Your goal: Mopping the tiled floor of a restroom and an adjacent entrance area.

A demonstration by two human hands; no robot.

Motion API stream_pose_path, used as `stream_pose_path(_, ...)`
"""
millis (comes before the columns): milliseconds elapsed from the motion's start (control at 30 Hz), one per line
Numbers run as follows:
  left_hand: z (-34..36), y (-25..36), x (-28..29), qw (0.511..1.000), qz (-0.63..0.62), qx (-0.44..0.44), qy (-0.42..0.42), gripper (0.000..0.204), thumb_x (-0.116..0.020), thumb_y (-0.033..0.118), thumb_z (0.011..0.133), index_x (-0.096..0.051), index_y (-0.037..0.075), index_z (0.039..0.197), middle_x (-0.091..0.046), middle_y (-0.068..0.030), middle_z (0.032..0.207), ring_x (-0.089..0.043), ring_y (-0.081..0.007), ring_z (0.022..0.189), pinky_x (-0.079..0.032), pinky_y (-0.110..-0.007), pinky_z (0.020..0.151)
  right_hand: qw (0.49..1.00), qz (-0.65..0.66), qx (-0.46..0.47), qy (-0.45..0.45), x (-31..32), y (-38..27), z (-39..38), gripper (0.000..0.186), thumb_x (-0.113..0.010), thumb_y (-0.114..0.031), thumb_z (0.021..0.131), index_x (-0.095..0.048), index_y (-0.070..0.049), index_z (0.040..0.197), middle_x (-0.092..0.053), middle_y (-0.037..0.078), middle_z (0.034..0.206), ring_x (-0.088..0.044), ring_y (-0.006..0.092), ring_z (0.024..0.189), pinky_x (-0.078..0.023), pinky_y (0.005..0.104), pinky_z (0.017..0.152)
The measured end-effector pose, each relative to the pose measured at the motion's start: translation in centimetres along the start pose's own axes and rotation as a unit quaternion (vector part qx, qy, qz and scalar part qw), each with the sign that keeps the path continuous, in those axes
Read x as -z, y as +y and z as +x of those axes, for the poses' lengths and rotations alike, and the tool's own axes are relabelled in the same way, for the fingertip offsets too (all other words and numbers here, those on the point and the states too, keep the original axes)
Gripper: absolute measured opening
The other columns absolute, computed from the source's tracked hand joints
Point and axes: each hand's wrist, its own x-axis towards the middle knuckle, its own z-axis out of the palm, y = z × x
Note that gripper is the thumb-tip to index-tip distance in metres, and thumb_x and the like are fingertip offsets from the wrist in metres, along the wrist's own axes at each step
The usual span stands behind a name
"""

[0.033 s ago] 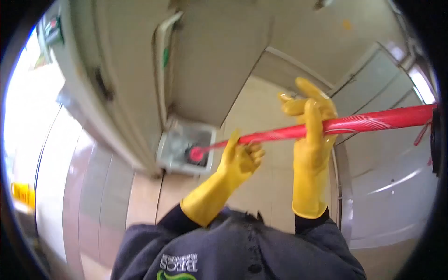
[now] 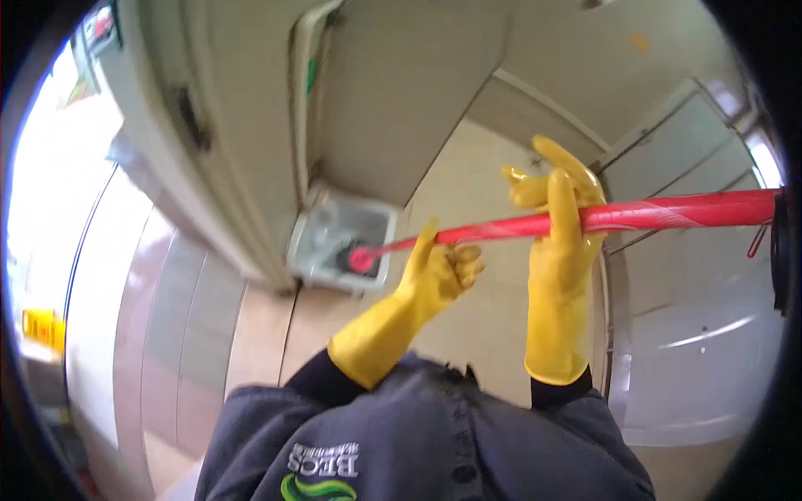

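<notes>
A long red pole (image 2: 491,228) runs from the upper right down to the left across my view. Its lower end has a round pink fitting (image 2: 361,259) over a dark part inside a whitish basin (image 2: 375,282); the kind of tool is not plain. My left hand (image 2: 440,271), in a yellow rubber glove, is closed around the lower part of the pole. Further up, my right hand (image 2: 561,234), gloved the same way, holds the pole loosely. Its thumb lies over the pole, while other fingers stretch out beyond it.
Left of the basin stands a beige door edge (image 2: 238,167) with a dark latch (image 2: 193,119). A grey panel (image 2: 409,92) rises behind the basin. Glossy white panels (image 2: 693,326) are at the right, and a yellow object (image 2: 42,329) sits at the far left.
The basin and the surrounding panels appear slightly higher and further right in the view. Both hands stay on the pole with nearly the same hold.
</notes>
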Motion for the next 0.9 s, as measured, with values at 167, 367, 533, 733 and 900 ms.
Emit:
stream_pose_path(167, -2.4, 3.3, 6.2, 0.88, -0.039, -0.182, 0.436, 0.03, -0.059, 0.035, 0.077, -0.052, 0.007, 0.086, -0.059, -0.0095, 0.075, -0.06, -0.0222, 0.069, -0.05, -0.031, 0.054, 0.948, 0.082, -0.279, -0.131, 0.6, 9.2, -5.5, 0.03, -0.046, -0.02, 0.089, -0.06, 0.006, 0.089, -0.048, 0.002, 0.053, -0.045, 0.0087, 0.048, -0.049, 0.0313, 0.071)
stream_pose_path(367, 0.5, 0.6, -5.8, 0.896, 0.044, -0.121, 0.424, 0.027, -0.058, 0.033, 0.08, -0.05, 0.007, 0.085, -0.059, -0.0096, 0.073, -0.058, -0.0224, 0.061, -0.045, -0.031, 0.045, 0.905, 0.276, -0.11, -0.304, 1.1, 0.2, 0.8, 0.044, -0.035, -0.027, 0.093, -0.046, 0.01, 0.114, -0.032, -0.007, 0.044, -0.038, 0.0071, 0.049, -0.046, 0.037, 0.082)
stream_pose_path(533, -1.5, -1.0, -5.1, 0.956, 0.001, -0.081, 0.28, 0.041, -0.061, 0.043, 0.077, -0.052, 0.006, 0.093, -0.059, -0.0105, 0.08, -0.059, -0.0237, 0.07, -0.047, -0.032, 0.057, 1.0, 0.001, -0.004, -0.007, -1.4, -0.3, 0.6, 0.039, -0.044, -0.03, 0.09, -0.053, 0.004, 0.106, -0.052, 0.001, 0.058, -0.05, 0.0123, 0.055, -0.048, 0.0353, 0.077)
stream_pose_path(733, -1.2, 3.3, 7.5, 0.861, -0.142, -0.166, 0.459, 0.038, -0.059, 0.041, 0.078, -0.053, 0.008, 0.098, -0.06, -0.0118, 0.089, -0.06, -0.0262, 0.066, -0.048, -0.034, 0.053, 0.938, -0.024, -0.304, -0.164, -1.9, 9.5, -7.1, 0.027, -0.054, -0.028, 0.086, -0.061, -0.003, 0.094, -0.05, 0.0, 0.056, -0.047, 0.0088, 0.051, -0.04, 0.0238, 0.052)
stream_pose_path(900, 2.3, 1.1, -3.3, 0.905, 0.025, -0.073, 0.418, 0.032, -0.062, 0.034, 0.078, -0.053, 0.008, 0.094, -0.06, -0.0085, 0.089, -0.061, -0.0249, 0.066, -0.048, -0.033, 0.05, 0.945, 0.136, -0.171, -0.243, 0.4, 1.9, -0.4, 0.044, -0.038, -0.031, 0.092, -0.055, 0.009, 0.101, -0.037, -0.002, 0.05, -0.04, 0.0061, 0.05, -0.047, 0.0353, 0.079)
